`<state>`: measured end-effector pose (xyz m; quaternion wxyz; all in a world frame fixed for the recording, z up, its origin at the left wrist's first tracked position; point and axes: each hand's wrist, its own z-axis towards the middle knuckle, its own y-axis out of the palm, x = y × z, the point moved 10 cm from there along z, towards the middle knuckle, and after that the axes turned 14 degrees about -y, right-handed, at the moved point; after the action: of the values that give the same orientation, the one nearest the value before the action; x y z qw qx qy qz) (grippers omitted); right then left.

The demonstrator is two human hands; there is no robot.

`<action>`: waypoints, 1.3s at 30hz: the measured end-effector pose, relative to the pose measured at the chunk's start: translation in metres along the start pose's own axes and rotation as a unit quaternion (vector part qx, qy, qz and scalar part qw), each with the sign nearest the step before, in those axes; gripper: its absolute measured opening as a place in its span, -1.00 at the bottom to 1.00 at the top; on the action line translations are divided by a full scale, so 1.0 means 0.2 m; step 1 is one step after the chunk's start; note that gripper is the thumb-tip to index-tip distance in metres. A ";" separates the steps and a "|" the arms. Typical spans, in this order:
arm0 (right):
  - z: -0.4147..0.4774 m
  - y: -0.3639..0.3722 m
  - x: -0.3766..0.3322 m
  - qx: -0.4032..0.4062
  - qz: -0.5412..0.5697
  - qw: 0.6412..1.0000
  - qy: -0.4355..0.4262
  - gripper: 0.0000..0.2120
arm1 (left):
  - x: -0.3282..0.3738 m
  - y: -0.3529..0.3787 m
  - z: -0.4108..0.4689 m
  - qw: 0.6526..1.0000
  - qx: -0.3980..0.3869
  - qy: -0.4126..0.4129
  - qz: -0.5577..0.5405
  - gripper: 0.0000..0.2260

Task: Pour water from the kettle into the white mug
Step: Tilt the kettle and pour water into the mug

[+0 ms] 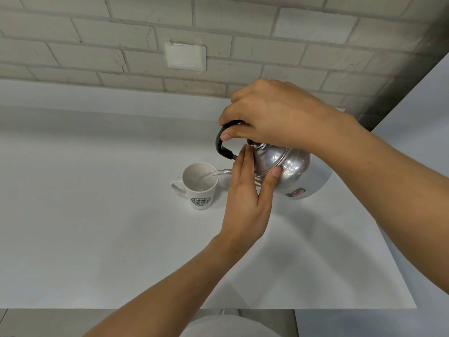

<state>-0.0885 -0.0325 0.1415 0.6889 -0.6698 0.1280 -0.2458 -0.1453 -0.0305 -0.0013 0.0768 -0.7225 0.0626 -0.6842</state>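
Note:
A shiny metal kettle with a black handle is tilted to the left above the white counter. My right hand grips the handle from above. My left hand lies flat against the kettle's lid and front, thumb on the body, fingers straight. A stream of water runs from the spout into the white mug, which stands upright just left of the kettle, its handle to the left and a green logo facing me. A little water shows at the mug's bottom.
A pale brick wall runs along the back of the counter, with a white cover plate set in it. The counter's front edge lies near the bottom of the view, and a white side panel rises at the right.

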 end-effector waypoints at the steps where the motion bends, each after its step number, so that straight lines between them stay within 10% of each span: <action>1: 0.00 0.00 0.00 0.003 -0.002 1.000 -0.002 -0.64 | 0.00 0.00 0.00 1.000 0.001 0.000 -0.002 -0.39; 39: 0.11 -0.01 -0.02 -0.050 -0.049 0.998 0.001 -0.67 | 0.04 -0.02 0.01 0.999 0.028 0.010 -0.041 -0.45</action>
<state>-0.0814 -0.0109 0.1448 0.6414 -0.7086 0.1082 -0.2735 -0.1432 -0.0279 0.0069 0.0682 -0.7151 0.0149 -0.6955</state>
